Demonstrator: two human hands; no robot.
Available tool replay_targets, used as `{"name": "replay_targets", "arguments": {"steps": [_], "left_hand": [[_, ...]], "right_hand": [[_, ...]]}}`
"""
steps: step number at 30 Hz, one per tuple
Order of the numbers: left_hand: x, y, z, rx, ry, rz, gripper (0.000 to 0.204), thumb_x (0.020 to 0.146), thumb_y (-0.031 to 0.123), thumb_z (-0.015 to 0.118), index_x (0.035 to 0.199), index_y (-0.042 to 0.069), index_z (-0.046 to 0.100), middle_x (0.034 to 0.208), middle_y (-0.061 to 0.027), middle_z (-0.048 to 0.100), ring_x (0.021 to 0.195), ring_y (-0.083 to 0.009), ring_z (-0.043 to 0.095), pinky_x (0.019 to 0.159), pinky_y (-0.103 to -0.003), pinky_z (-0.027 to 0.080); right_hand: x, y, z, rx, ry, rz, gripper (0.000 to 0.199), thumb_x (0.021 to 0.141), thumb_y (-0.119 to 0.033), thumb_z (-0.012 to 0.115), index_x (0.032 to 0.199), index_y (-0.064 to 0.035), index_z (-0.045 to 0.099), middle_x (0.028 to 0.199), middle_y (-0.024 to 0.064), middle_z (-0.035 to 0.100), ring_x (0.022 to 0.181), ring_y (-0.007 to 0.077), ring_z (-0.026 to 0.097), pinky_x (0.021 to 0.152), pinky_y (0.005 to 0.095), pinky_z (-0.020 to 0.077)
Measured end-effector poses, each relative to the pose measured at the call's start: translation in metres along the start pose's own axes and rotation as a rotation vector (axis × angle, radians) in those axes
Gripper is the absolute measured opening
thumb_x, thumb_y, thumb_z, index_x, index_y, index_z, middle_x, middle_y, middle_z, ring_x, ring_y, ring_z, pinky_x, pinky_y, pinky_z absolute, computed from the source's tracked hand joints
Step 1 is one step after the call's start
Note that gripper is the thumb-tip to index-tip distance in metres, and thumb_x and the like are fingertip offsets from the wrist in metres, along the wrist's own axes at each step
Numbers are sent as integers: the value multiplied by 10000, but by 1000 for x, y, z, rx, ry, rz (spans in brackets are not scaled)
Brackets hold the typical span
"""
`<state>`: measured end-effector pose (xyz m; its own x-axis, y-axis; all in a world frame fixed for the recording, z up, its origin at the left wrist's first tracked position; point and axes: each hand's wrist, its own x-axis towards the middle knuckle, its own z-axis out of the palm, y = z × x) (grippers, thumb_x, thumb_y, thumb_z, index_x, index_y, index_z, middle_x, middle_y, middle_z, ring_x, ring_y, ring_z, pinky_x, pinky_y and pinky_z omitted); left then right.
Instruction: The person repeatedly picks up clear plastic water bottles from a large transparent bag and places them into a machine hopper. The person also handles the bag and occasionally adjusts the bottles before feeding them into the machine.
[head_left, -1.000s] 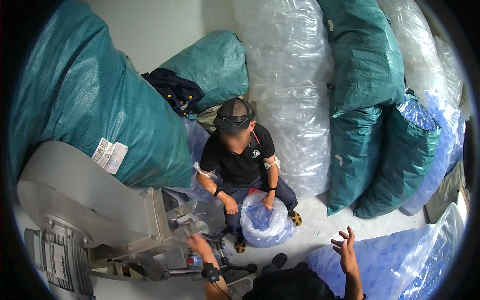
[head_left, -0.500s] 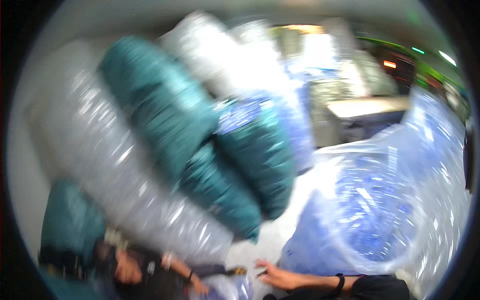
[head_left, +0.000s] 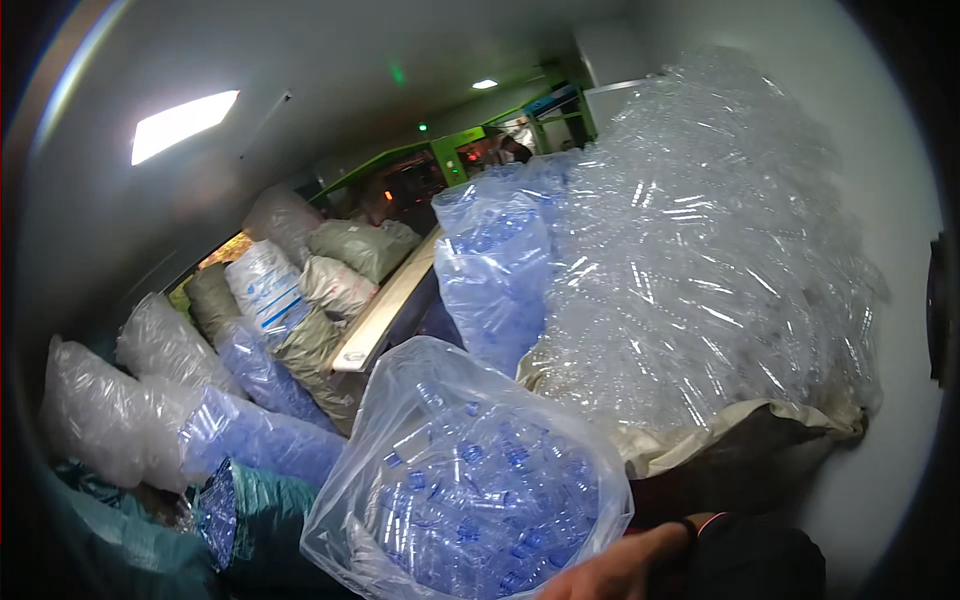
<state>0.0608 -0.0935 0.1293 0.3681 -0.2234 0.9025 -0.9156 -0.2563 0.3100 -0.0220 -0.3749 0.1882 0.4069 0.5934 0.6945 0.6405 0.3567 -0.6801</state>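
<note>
A large clear plastic bag stands open in front of me, its loose rim spread wide. Inside lie many blue-tinted clear plastic bottles. At the bag's near right rim is my right hand, coming from a black sleeve with a dark band at the wrist. The lower edge of the picture cuts off its fingers, so whether they grip the rim does not show. My left hand is out of view.
A tall heap of clear bottles rises at right from a beige sack. Filled blue-tinted bags stand behind. Green bags and clear bags crowd the left. A long pale-topped bench runs toward green-framed machines.
My view has swung right and up, bringing the bottle heap into sight. The person seen at lower left has left the picture. My right hand now appears beside the open bag's rim.
</note>
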Motion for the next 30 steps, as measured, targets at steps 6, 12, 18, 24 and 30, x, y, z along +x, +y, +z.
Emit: {"name": "replay_targets", "arguments": {"steps": [6,12,18,24,30], "left_hand": [[91,-4,59,175,-566,116,442,883,219,780,1219,0,594,1060,-204,650,1030,-382,602,921,-465,485],[100,-27,95,278,-885,146,623,792,214,831,1303,-20,563,1255,-239,592,1204,-429,533,1037,-491,440],[78,-42,85,317,-814,-175,887,763,290,874,1466,-16,429,1421,-313,487,1319,-493,454,1103,-526,392],[65,-46,83,212,-857,-89,1081,661,425,919,1499,-1,386,1498,-414,353,1407,-535,347,1149,-531,365],[47,-42,84,345,-938,-313,914,663,469,903,1359,-5,547,1489,-440,352,1383,-561,375,1140,-567,364]], "right_hand": [[-53,-6,-33,-1133,365,542,530,992,-357,654,1416,-73,508,1480,223,468,1414,364,431,1171,496,347],[-88,-2,-30,-1526,670,784,664,950,-456,678,1462,-85,478,1473,231,446,1422,436,384,1169,528,334],[-100,-7,-37,-1286,890,893,828,899,-526,720,1536,-108,394,1531,253,330,1425,465,350,1174,539,324],[-92,-23,-36,-1153,672,944,991,825,-567,792,1587,-144,320,1571,286,207,1455,503,262,1200,536,294],[-95,-25,-41,-1096,493,997,993,783,-569,831,1585,-251,339,1581,295,166,1479,521,192,1212,537,275]]}}
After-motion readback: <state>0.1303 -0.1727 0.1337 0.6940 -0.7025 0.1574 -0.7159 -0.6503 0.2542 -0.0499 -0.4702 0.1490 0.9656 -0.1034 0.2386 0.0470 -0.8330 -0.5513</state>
